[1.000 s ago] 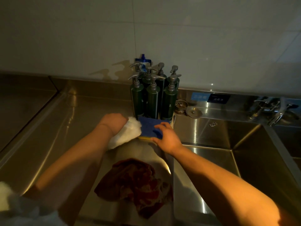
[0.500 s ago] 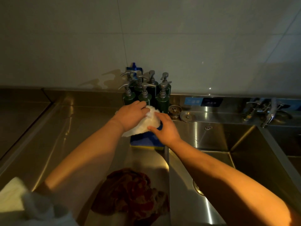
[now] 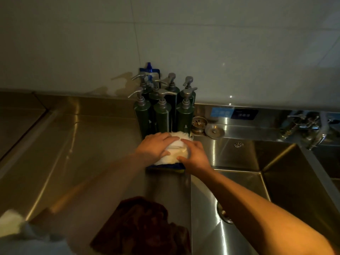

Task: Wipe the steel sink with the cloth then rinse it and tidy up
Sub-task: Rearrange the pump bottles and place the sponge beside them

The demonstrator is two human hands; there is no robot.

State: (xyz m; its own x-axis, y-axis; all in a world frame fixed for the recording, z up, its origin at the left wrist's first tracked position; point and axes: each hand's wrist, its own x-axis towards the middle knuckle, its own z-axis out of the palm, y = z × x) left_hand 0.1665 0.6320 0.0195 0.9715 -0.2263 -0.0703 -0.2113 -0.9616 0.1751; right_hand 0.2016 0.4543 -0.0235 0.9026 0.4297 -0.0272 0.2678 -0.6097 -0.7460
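Observation:
A white cloth (image 3: 179,150) lies folded on a blue and yellow sponge (image 3: 165,168) on the steel counter, just in front of the pump bottles. My left hand (image 3: 156,147) presses on the cloth's left side with its fingers laid flat. My right hand (image 3: 196,153) holds the cloth's right side, thumb at its near edge. The steel sink (image 3: 276,181) opens to the right, with its drain (image 3: 223,214) partly behind my right forearm.
Several dark green pump bottles (image 3: 161,111) stand at the wall behind the cloth. A dark red rag (image 3: 145,227) lies crumpled near the counter's front. A strainer (image 3: 198,123) and a plug (image 3: 214,130) rest on the sink ledge; the tap (image 3: 301,126) is at far right.
Both hands have carried the white cloth onto the blue sponge and flattened it there, closer to the bottles. The view has tilted down a little.

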